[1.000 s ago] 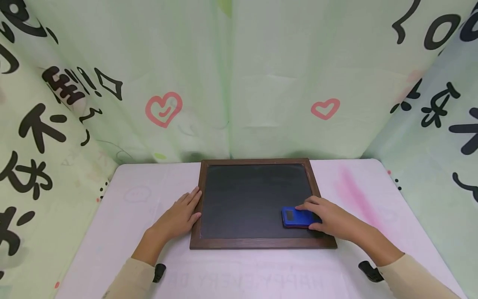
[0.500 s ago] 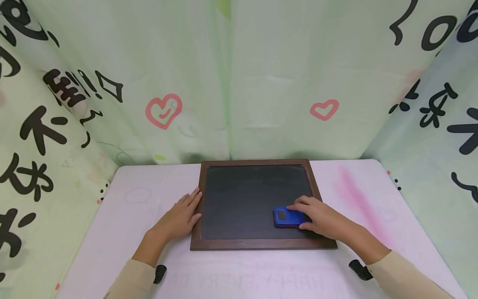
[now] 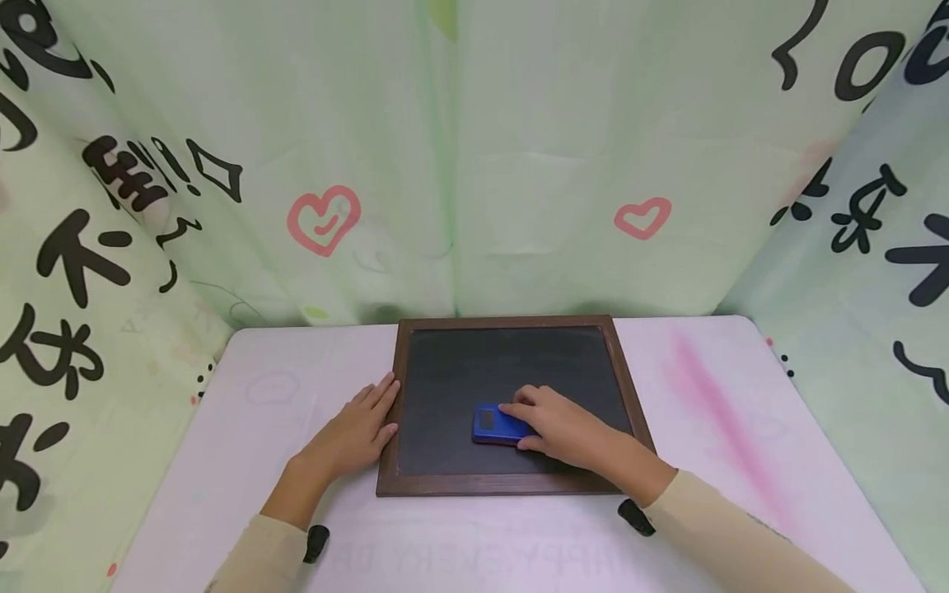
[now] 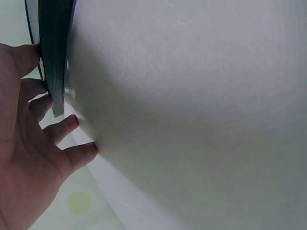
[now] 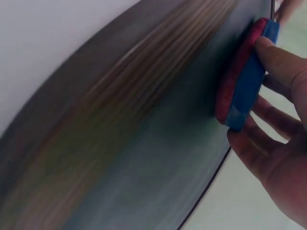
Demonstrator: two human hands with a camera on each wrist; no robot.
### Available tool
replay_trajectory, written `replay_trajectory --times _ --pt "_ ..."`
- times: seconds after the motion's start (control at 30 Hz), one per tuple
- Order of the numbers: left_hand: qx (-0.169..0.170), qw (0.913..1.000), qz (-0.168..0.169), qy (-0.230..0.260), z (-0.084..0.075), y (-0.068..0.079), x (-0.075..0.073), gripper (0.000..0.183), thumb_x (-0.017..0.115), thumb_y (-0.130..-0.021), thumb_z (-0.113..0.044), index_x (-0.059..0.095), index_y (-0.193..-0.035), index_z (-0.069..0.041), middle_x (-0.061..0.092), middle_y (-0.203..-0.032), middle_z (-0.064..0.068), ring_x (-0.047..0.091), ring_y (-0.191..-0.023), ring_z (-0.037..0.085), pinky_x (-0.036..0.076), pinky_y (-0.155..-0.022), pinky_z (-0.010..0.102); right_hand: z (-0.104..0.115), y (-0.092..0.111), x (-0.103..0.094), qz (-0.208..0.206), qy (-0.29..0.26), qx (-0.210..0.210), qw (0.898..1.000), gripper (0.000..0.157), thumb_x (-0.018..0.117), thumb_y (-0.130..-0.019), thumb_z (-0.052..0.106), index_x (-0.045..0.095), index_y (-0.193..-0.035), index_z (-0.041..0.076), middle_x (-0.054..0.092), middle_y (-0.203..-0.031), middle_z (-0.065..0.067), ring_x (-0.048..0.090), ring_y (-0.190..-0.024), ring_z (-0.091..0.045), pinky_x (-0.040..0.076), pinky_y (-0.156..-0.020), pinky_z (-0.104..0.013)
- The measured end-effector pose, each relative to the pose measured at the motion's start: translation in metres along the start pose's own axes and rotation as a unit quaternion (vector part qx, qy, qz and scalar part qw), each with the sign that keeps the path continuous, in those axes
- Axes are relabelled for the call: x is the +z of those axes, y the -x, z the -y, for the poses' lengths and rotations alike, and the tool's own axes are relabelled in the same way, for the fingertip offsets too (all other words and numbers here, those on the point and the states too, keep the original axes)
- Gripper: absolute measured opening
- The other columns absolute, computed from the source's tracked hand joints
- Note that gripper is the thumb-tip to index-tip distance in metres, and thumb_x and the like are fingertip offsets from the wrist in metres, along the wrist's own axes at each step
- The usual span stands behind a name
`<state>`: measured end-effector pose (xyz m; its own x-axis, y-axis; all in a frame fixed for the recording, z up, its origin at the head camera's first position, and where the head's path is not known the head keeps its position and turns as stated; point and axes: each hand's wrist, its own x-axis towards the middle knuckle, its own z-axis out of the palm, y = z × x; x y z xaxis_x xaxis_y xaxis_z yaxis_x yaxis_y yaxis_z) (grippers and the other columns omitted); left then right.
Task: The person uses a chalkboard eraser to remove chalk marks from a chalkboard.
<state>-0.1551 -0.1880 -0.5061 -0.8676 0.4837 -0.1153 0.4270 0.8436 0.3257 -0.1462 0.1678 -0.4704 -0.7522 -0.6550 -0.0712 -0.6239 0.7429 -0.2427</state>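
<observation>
A small blackboard (image 3: pixel 460 362) in a brown wooden frame lies flat on the table. My right hand (image 3: pixel 556 424) grips a blue board eraser (image 3: pixel 493 424) on the black surface, a little below its middle. In the right wrist view the eraser (image 5: pixel 247 81) shows a blue back and a red felt side facing the board, with thumb and fingers on its opposite edges. My left hand (image 3: pixel 356 428) rests at the frame's left edge with its fingers extended. From the left wrist, the thumb and fingertips of that hand (image 4: pixel 38 124) touch the frame's side (image 4: pixel 53 57) and the tabletop.
The board stands on a white-covered table (image 3: pixel 296 362) with a pink streak (image 3: pixel 719 395) to the right. Pale green curtains (image 3: pixel 534 148) with hearts and black lettering close in the back and both sides. A black strap piece (image 3: pixel 636 517) hangs at the right wrist.
My right hand has slid the eraser leftward across the blackboard, from near the right frame edge to around the middle. The left hand and the board have stayed in place.
</observation>
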Motion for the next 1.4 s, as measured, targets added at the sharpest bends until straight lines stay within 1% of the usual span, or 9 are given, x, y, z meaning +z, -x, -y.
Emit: replay_trajectory --times 0.2,0.37,0.5,0.63,0.87,1.0,1.17,1.4 --pt "0.001 1.0 -0.002 -0.002 -0.002 0.0 -0.004 0.063 0.049 -0.11 -0.025 0.026 -0.162 0.001 0.02 -0.172 0.016 0.029 -0.153 0.048 0.032 -0.12 0.065 0.032 -0.037 0.006 0.008 0.04 -0.021 0.999 0.058 0.074 -0.096 0.037 0.06 -0.147 0.012 0.062 -0.129 -0.009 0.06 -0.107 -0.023 0.057 -0.091 -0.036" --pt "0.0 1.0 -0.004 0.0 -0.002 0.0 -0.004 0.063 0.049 -0.109 -0.024 0.025 -0.163 0.0 0.02 -0.172 0.016 0.029 -0.153 0.048 0.031 -0.119 0.066 0.053 -0.061 0.01 0.011 0.076 -0.031 0.997 0.059 0.072 -0.097 0.041 0.059 -0.148 0.015 0.062 -0.13 -0.007 0.06 -0.104 -0.021 0.057 -0.09 -0.033" --pt "0.001 1.0 -0.007 0.0 0.0 0.0 -0.003 0.063 0.049 -0.109 -0.024 0.026 -0.163 0.0 0.02 -0.172 0.015 0.029 -0.153 0.047 0.032 -0.12 0.065 0.065 -0.074 0.013 0.01 0.087 -0.038 0.995 0.059 0.071 -0.097 0.041 0.058 -0.149 0.017 0.062 -0.132 -0.007 0.061 -0.105 -0.021 0.058 -0.091 -0.032" --pt "-0.003 1.0 -0.003 -0.001 0.001 0.001 -0.001 0.063 0.048 -0.109 -0.025 0.025 -0.163 -0.001 0.019 -0.173 0.014 0.029 -0.153 0.047 0.031 -0.12 0.065 0.072 -0.078 0.015 0.011 0.085 -0.04 0.996 0.059 0.07 -0.098 0.04 0.057 -0.15 0.017 0.061 -0.133 -0.007 0.06 -0.107 -0.021 0.057 -0.093 -0.031" --pt "-0.005 1.0 -0.001 0.005 0.0 -0.004 0.0 0.064 0.048 -0.11 -0.027 0.024 -0.164 -0.002 0.017 -0.173 0.012 0.027 -0.154 0.045 0.03 -0.121 0.064 0.066 -0.073 0.016 0.011 0.062 -0.021 0.998 0.057 0.07 -0.099 0.037 0.056 -0.151 0.017 0.06 -0.134 -0.007 0.06 -0.11 -0.022 0.056 -0.095 -0.033" --pt "-0.005 1.0 0.002 0.003 0.002 -0.003 0.001 0.064 0.048 -0.11 -0.027 0.023 -0.164 -0.002 0.017 -0.173 0.013 0.027 -0.154 0.046 0.03 -0.121 0.064 0.057 -0.063 0.014 0.015 0.037 -0.013 0.999 0.056 0.071 -0.099 0.034 0.057 -0.15 0.017 0.06 -0.135 -0.008 0.059 -0.112 -0.022 0.056 -0.096 -0.035" --pt "-0.001 1.0 0.0 0.001 0.004 -0.002 0.001 0.064 0.048 -0.11 -0.027 0.024 -0.163 -0.001 0.018 -0.173 0.014 0.027 -0.154 0.046 0.029 -0.122 0.064 0.039 -0.04 0.011 0.011 0.008 0.003 1.0 0.054 0.073 -0.098 0.03 0.059 -0.148 0.017 0.06 -0.135 -0.008 0.058 -0.114 -0.023 0.056 -0.095 -0.037" --pt "0.0 1.0 0.001 0.004 0.003 -0.003 0.002 0.064 0.048 -0.11 -0.027 0.024 -0.163 -0.001 0.018 -0.173 0.014 0.027 -0.154 0.046 0.029 -0.122 0.064 0.008 0.003 0.006 -0.005 -0.023 0.022 0.999 0.054 0.079 -0.093 0.024 0.063 -0.143 0.014 0.061 -0.131 -0.011 0.059 -0.115 -0.027 0.057 -0.094 -0.041"
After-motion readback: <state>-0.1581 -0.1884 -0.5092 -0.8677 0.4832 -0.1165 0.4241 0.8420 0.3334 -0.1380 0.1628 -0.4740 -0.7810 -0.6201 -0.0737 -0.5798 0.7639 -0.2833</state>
